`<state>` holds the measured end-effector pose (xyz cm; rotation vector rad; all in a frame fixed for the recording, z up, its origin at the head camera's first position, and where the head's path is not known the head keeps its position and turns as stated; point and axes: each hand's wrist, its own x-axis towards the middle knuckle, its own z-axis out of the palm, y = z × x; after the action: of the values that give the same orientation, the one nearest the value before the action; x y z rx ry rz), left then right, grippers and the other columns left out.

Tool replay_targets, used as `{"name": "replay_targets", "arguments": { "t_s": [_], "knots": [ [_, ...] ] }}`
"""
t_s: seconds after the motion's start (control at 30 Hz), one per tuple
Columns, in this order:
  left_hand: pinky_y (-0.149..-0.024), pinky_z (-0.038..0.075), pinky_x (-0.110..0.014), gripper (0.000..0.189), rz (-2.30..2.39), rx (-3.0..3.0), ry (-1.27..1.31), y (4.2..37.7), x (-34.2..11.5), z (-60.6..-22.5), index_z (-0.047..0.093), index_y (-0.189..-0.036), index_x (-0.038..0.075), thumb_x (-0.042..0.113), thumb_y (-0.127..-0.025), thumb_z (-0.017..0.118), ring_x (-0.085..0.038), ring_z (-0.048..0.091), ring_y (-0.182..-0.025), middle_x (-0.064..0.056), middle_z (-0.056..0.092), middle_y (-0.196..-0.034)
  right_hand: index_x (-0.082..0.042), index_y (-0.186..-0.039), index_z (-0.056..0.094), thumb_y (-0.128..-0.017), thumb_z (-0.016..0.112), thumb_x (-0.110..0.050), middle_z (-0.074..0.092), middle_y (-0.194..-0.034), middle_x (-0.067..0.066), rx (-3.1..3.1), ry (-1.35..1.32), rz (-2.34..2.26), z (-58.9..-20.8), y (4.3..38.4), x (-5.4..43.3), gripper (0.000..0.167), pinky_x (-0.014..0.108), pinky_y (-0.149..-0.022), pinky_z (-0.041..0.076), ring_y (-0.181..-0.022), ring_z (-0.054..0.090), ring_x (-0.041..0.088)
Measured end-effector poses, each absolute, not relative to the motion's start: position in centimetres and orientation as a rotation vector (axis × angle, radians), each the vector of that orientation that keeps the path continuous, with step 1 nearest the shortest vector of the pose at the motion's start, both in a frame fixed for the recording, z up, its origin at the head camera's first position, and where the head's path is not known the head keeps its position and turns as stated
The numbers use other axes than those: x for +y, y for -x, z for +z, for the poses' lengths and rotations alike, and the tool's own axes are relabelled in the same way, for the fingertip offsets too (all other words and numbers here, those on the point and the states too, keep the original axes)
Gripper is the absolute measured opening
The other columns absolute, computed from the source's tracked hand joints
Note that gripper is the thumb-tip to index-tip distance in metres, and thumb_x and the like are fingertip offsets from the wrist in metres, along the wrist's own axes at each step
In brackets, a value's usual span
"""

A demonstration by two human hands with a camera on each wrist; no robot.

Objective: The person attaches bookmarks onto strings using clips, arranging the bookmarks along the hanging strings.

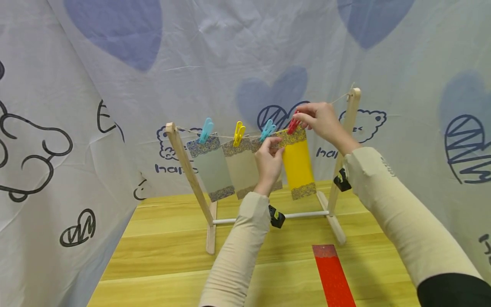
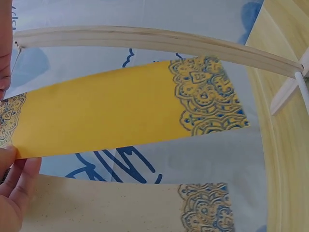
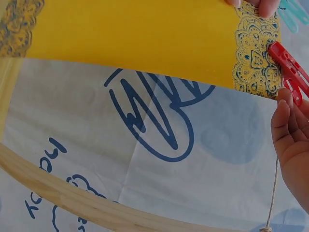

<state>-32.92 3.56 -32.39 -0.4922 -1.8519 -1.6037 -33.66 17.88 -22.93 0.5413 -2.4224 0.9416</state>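
Observation:
A yellow card (image 1: 299, 164) with patterned bands at both ends hangs toward the right of a string line. My left hand (image 1: 270, 162) pinches its upper left edge between thumb and fingers, seen also in the left wrist view (image 2: 19, 188). With its fingertips, my right hand (image 1: 320, 121) grips a red clothespin (image 1: 293, 125) at the card's top edge. In the right wrist view the red clothespin (image 3: 289, 67) lies over the patterned band, its tip on the card. A blue clothespin (image 1: 267, 129) sits on the line just left of the yellow card.
Left along the string hang a pale green card (image 1: 211, 170) under a blue clothespin (image 1: 206, 130) and a beige card (image 1: 239, 168) under a yellow one (image 1: 239, 133). Wooden posts (image 1: 188, 170) carry the string. A red card (image 1: 333, 277) lies on the wooden table (image 1: 161, 256).

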Motion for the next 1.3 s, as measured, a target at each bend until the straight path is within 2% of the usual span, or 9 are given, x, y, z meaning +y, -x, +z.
{"name": "replay_targets", "arguments": {
  "t_s": [0.17, 0.5, 0.8, 1.03, 1.3],
  "knots": [
    [-0.064, 0.049, -0.016, 0.018, -1.605, -1.886, 0.482, 32.9, 3.6, -32.6, 0.060, -0.094, -0.003, -0.010, -0.078, 0.061, -0.020, 0.062, -0.071, -0.014, 0.063, -0.093, 0.002, -0.112, 0.060, -0.088, 0.056, -0.021, 0.064, -0.094, 0.018, -2.427, -0.552, 0.949, -22.9, 33.5, 17.9, 0.033, 0.014, -0.052, 0.044, -0.066, 0.058, 0.023],
    [-0.065, 0.050, -0.018, 0.018, -1.633, -1.931, 0.489, 32.8, 3.4, -33.0, 0.060, -0.096, -0.004, -0.009, -0.079, 0.060, -0.023, 0.063, -0.074, -0.016, 0.063, -0.095, 0.003, -0.114, 0.057, -0.088, 0.057, -0.020, 0.063, -0.097, 0.019, -2.425, -0.567, 0.933, -23.0, 33.2, 18.0, 0.035, 0.015, -0.051, 0.044, -0.068, 0.060, 0.026],
    [-0.068, 0.050, -0.017, 0.017, -1.641, -1.974, 0.473, 32.8, 3.3, -33.7, 0.061, -0.095, -0.004, -0.007, -0.078, 0.062, -0.022, 0.064, -0.078, -0.016, 0.063, -0.094, 0.001, -0.111, 0.060, -0.089, 0.056, -0.021, 0.061, -0.087, 0.014, -2.341, -0.606, 0.976, -23.1, 32.5, 18.5, 0.032, 0.017, -0.050, 0.043, -0.061, 0.053, 0.011],
    [-0.072, 0.049, -0.017, 0.017, -1.656, -1.984, 0.433, 32.6, 3.2, -35.0, 0.062, -0.096, -0.005, -0.004, -0.079, 0.062, -0.023, 0.061, -0.086, -0.015, 0.063, -0.094, -0.001, -0.112, 0.060, -0.088, 0.057, -0.020, 0.060, -0.097, 0.013, -2.298, -0.649, 0.998, -23.7, 32.1, 19.1, 0.031, 0.016, -0.052, 0.044, -0.061, 0.052, 0.006],
    [-0.073, 0.050, -0.020, 0.019, -1.708, -1.981, 0.414, 32.1, 3.0, -36.5, 0.062, -0.099, -0.007, -0.004, -0.080, 0.059, -0.024, 0.061, -0.092, -0.017, 0.063, -0.100, 0.006, -0.109, 0.059, -0.081, 0.064, -0.004, 0.060, -0.102, 0.020, -2.160, -0.693, 1.101, -25.1, 31.7, 20.7, 0.029, 0.013, -0.052, 0.045, -0.062, 0.052, -0.002]
  ]
}}
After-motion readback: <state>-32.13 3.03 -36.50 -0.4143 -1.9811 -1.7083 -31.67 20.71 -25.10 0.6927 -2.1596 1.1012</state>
